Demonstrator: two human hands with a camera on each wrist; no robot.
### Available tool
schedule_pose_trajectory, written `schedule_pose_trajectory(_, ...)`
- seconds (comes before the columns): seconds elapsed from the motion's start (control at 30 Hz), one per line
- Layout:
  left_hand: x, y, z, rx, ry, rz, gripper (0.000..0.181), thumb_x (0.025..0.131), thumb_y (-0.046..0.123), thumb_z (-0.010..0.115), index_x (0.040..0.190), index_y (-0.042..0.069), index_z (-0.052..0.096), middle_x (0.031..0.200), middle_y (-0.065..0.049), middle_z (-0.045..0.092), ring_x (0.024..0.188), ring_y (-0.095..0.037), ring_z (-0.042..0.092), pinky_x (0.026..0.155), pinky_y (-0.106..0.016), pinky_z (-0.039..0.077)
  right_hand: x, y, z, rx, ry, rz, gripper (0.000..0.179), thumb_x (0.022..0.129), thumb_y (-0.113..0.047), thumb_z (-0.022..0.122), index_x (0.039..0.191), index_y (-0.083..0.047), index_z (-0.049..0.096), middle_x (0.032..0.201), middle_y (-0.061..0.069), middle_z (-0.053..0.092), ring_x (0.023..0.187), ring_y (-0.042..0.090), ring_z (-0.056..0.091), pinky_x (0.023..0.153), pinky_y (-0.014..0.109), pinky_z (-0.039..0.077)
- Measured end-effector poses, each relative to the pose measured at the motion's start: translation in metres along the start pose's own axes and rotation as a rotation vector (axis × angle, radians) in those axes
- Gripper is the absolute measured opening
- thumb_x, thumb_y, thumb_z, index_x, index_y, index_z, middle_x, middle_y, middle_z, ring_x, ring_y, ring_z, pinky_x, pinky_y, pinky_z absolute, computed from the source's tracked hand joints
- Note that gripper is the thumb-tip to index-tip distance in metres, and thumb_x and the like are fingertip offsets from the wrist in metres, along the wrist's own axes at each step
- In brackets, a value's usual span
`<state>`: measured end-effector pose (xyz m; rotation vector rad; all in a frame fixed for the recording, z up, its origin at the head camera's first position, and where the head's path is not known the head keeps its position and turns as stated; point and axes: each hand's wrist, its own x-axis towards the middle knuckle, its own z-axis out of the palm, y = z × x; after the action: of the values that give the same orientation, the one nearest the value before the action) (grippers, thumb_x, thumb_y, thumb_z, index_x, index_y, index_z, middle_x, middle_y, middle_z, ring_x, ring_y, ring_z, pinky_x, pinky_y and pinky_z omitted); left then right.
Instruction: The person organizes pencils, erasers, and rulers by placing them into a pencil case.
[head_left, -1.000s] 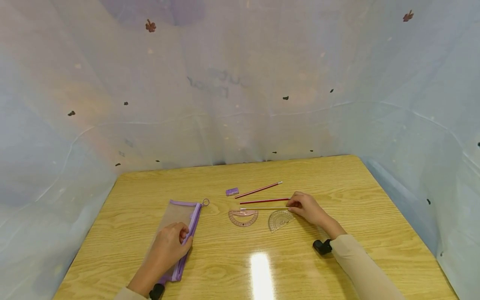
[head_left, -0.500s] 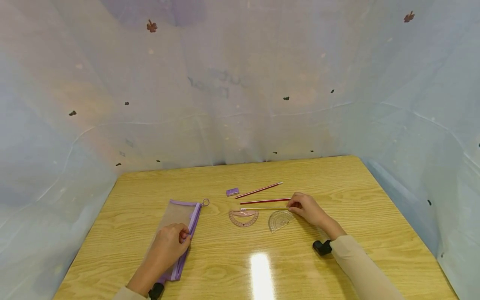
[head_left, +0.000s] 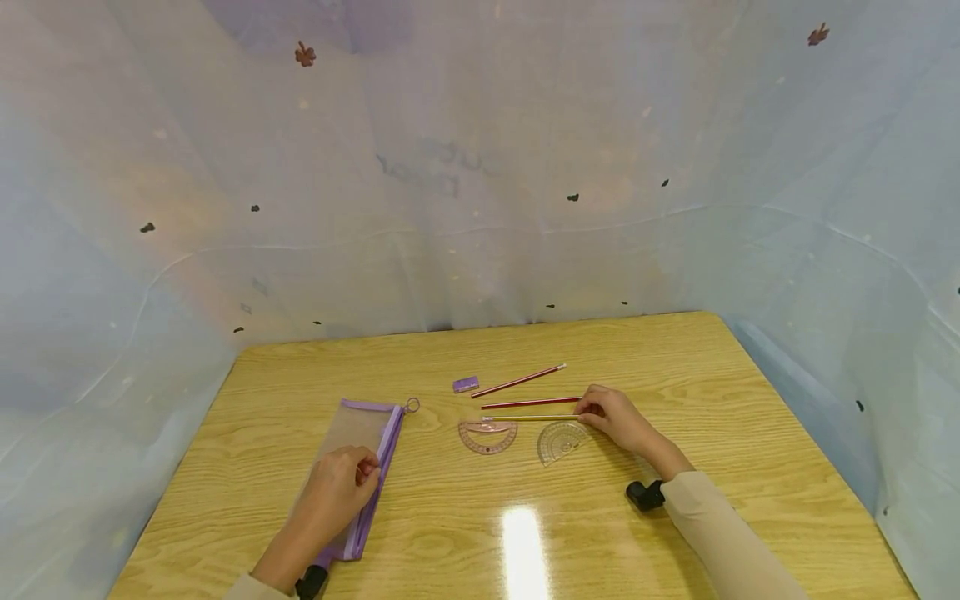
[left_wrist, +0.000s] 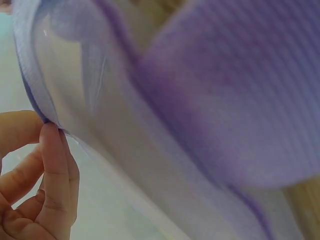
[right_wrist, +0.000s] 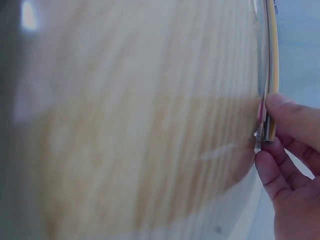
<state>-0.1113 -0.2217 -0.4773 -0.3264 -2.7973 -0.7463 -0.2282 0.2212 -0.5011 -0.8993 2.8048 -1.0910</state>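
Note:
My left hand (head_left: pixel 339 487) lies over a see-through pencil pouch (head_left: pixel 360 427) with purple trim and a zip, at the left of the table. In the left wrist view its thumb and finger (left_wrist: pixel 55 160) pinch the pouch's edge (left_wrist: pixel 30 75). At the right, my right hand (head_left: pixel 618 419) pinches the end of a yellow pencil (head_left: pixel 528 417). That pencil (right_wrist: pixel 273 60) runs up from the thumb in the right wrist view. A red pencil (head_left: pixel 528 403) lies just beyond it, its right end reaching my fingers. Nearer me, a clear protractor (head_left: pixel 555 446) sits beside the right hand.
A pink protractor (head_left: pixel 487 447) lies between the pouch and the clear one. Farther back are a second red pencil (head_left: pixel 517 382), set at a slant, and a purple eraser (head_left: pixel 466 384). A pale sheet (head_left: pixel 480 275) hangs around the wooden table (head_left: pixel 637 350).
My left thumb has moved slightly in toward the fingers at the pouch's edge. The right hand and the yellow pencil have stayed in place.

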Motion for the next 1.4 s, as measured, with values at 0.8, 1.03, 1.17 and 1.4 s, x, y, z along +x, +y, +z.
schedule_pose_trajectory(0.8, 0.0, -0.001, -0.003, -0.048, 0.007, -0.012, 0.015, 0.077, -0.007, 0.08, 0.079, 0.004, 0.07, 0.071, 0.003, 0.061, 0.061, -0.003, 0.055, 0.054, -0.017, 0.05, -0.003, -0.002, -0.003, 0.032, 0.01, 0.001, 0.006, 0.093, -0.001, 0.067, 0.097, -0.003, 0.07, 0.092, -0.001, 0.061, 0.081, 0.012, 0.056, 0.071, 0.028, 0.051)
schedule_pose_trajectory(1.03, 0.0, -0.001, -0.004, -0.056, 0.008, -0.012, 0.015, 0.077, -0.008, 0.08, 0.08, 0.002, 0.07, 0.071, 0.001, 0.062, 0.06, -0.004, 0.056, 0.054, -0.016, 0.05, -0.003, -0.004, -0.004, 0.033, 0.011, 0.014, 0.006, 0.093, -0.002, 0.067, 0.097, -0.006, 0.07, 0.092, -0.002, 0.06, 0.08, 0.011, 0.055, 0.07, 0.027, 0.051)
schedule_pose_trajectory(1.17, -0.001, -0.001, -0.004, -0.054, 0.012, -0.005, 0.015, 0.077, -0.008, 0.08, 0.08, 0.003, 0.07, 0.07, 0.002, 0.061, 0.06, -0.003, 0.056, 0.054, -0.016, 0.049, -0.003, -0.005, -0.004, 0.03, 0.013, 0.004, 0.005, 0.094, -0.002, 0.066, 0.097, -0.005, 0.069, 0.091, -0.002, 0.06, 0.079, 0.01, 0.054, 0.069, 0.027, 0.051)
schedule_pose_trajectory(1.4, -0.001, -0.001, -0.004, -0.043, 0.04, 0.019, 0.016, 0.076, -0.008, 0.08, 0.079, 0.004, 0.07, 0.07, 0.003, 0.06, 0.06, -0.002, 0.054, 0.052, -0.018, 0.049, -0.001, -0.01, -0.004, 0.028, 0.002, -0.024, 0.005, 0.094, -0.002, 0.066, 0.097, -0.004, 0.069, 0.091, -0.001, 0.06, 0.08, 0.011, 0.056, 0.07, 0.028, 0.051)
